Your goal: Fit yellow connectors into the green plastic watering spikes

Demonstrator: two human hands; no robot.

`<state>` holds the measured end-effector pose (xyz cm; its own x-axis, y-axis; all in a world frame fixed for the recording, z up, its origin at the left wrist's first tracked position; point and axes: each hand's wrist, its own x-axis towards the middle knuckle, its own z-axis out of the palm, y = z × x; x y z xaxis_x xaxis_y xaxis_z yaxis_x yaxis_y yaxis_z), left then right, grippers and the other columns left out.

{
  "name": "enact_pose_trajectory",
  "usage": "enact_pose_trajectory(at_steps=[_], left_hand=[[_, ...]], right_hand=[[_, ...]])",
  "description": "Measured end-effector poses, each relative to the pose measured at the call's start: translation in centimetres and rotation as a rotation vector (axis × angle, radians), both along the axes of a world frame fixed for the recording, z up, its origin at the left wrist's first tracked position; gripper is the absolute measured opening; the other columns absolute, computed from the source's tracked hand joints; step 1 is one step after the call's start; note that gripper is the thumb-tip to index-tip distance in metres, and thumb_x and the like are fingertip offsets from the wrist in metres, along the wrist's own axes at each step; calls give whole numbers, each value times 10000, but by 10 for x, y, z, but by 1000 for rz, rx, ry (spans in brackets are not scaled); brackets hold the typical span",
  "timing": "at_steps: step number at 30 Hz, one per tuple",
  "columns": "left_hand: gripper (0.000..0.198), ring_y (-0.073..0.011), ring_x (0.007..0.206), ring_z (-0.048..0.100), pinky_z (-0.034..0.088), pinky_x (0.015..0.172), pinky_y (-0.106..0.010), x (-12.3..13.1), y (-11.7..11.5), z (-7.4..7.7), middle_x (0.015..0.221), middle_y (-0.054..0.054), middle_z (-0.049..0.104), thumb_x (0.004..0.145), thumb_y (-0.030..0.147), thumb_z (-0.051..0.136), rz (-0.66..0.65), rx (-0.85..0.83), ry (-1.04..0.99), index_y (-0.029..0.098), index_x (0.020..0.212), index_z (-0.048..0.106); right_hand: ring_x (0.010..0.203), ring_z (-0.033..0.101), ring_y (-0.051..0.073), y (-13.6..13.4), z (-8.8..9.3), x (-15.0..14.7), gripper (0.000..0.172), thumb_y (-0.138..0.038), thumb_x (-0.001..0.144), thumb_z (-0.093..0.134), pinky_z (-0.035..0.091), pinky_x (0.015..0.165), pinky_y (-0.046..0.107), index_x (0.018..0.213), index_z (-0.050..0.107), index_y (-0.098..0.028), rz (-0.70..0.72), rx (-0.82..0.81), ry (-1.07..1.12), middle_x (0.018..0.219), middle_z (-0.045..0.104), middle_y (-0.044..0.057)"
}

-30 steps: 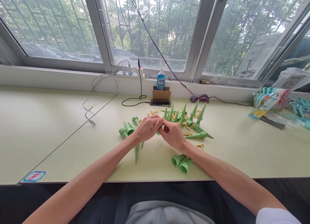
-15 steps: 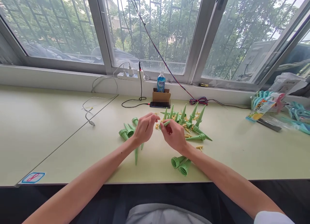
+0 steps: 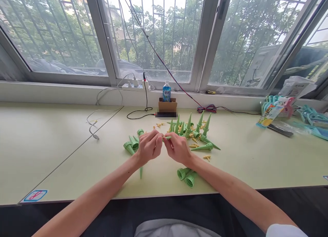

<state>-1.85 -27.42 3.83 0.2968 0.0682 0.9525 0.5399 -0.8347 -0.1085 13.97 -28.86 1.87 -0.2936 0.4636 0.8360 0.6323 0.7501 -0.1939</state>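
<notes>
My right hand is closed around a green plastic spike, whose narrow end shows between the fingers and points left. Against that end, my left hand is closed in a pinch; what its fingertips hold is too small and covered to make out. Behind my right hand, several green spikes stand upright among small yellow T-shaped pieces. More spikes with ribbed caps lie left of my left hand. Below my right wrist lie two spikes with open threaded ends facing me.
A blue bottle stands behind a small cardboard box by the window. Coiled cable and a power strip are along the back. Packaging and teal plastic items lie at the far right.
My hands have come together: the left fingertips now meet the narrow end of the spike in my right hand. My left fingers have closed into a pinch. The camera view has shifted slightly.
</notes>
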Motion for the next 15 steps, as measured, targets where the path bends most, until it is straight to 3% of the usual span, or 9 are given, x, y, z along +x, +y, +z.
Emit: enact_pose_trajectory(at_steps=[4, 8, 12, 15], left_hand=[[246, -92, 508, 465, 322, 472, -229, -5, -15, -1, 671, -26, 591, 927, 141, 386, 73, -133, 37, 166, 783, 585], [255, -135, 614, 546, 381, 534, -246, -21, -11, 6, 709, -24, 620, 922, 240, 443, 405, -479, 143, 187, 732, 606], [236, -241, 952, 620, 490, 751, -322, -31, 41, 24, 1000, -83, 699, 884, 260, 478, 505, -740, 363, 177, 977, 678], [359, -274, 1197, 543, 442, 990, -371, -20, 94, 34, 1239, -121, 645, 884, 239, 477, 457, -829, 517, 135, 1187, 642]], right_hand=[[511, 502, 89, 5, 7, 9, 167, -261, 985, 425, 319, 501, 224, 900, 537, -172, 24, 127, -52, 728, 626, 24], [473, 430, 94, 7, 15, 17, 194, -272, 984, 415, 293, 478, 235, 853, 529, -185, -8, 196, -99, 630, 560, 1], [474, 385, 92, 8, 14, 16, 241, -275, 984, 395, 276, 474, 233, 800, 523, -186, 11, 169, -193, 608, 532, -9], [471, 356, 90, 8, 11, 13, 271, -269, 971, 399, 235, 465, 243, 734, 502, -184, 62, 175, -321, 597, 510, -17]])
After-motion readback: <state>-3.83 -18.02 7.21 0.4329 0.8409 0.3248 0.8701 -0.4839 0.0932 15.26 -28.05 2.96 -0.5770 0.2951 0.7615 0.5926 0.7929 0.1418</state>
